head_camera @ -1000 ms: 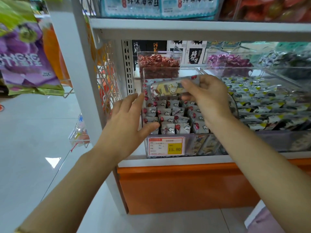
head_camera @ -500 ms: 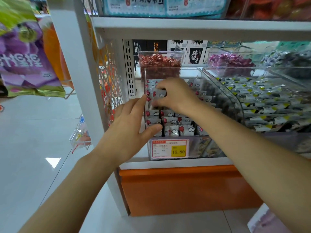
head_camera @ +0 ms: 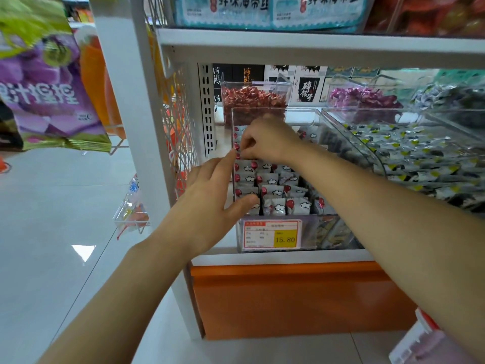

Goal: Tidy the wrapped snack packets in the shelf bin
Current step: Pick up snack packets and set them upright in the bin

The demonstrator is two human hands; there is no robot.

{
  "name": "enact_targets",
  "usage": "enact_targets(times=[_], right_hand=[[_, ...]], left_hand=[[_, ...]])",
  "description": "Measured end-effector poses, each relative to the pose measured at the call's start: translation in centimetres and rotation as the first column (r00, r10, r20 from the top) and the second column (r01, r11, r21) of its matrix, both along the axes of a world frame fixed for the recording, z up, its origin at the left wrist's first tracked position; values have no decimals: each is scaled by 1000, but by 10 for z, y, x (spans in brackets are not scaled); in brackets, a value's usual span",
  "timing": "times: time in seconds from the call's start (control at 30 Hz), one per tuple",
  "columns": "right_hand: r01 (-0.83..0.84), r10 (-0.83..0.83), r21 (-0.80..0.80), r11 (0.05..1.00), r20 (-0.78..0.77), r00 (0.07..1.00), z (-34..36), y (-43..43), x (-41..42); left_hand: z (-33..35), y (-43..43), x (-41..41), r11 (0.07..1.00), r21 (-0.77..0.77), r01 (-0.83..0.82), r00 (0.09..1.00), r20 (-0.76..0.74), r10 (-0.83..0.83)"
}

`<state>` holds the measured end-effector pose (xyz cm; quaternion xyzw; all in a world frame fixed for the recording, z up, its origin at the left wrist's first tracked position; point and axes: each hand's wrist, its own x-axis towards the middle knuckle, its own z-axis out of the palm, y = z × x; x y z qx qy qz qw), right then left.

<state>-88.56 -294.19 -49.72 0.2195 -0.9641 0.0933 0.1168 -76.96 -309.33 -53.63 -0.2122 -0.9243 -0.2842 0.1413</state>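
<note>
The snack packets [head_camera: 273,191] are standing upright in a clear acrylic bin [head_camera: 312,232] at the left end of the shelf [head_camera: 288,256]. They are packed in columns running from the near front wall toward the far wall. Each is a small, pillow-shaped foil wrapper, silvery white with a red dot, a cloud print and crimped, saw-toothed ends.

The right hand [head_camera: 270,139] is reaching in from the right over the far left column. Its fingers are curling down and seem to be pinching the top edge of one of the packets, though the hand itself is hiding most of that packet. That work spot is lying directly under its fingertips, so the right hand is the nearer one.

The left hand [head_camera: 207,203] is bracing the bin from outside, with straight fingers lying flat along the left wall and the thumb spreading across the near left corner. Whether the thumb is sitting inside the rim cannot be told.

A red and yellow price label [head_camera: 273,233] is showing on the front wall. Just to the right, a larger clear bin [head_camera: 349,122] is holding loose black, white and yellow packets. Behind, a tub of red sweets [head_camera: 254,98] is standing.
</note>
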Motion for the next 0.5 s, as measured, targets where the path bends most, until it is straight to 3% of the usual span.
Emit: enact_targets(times=[0.13, 0.23, 0.37, 0.5], right_hand=[[29, -29, -7, 1000, 2, 1000, -1, -8, -3], [-44, 57, -246, 968, 46, 997, 6, 0, 6], [-54, -5, -649, 759, -89, 996, 12, 13, 37], [-97, -114, -858, 505, -178, 977, 12, 27, 73]], left_hand=[[1, -1, 2, 1000, 10, 1, 1000, -13, -1], [0, -2, 4, 999, 36, -4, 1000, -27, 5], [1, -3, 5, 994, 89, -61, 994, -83, 68], [5, 0, 10, 980, 167, -107, 980, -146, 132]])
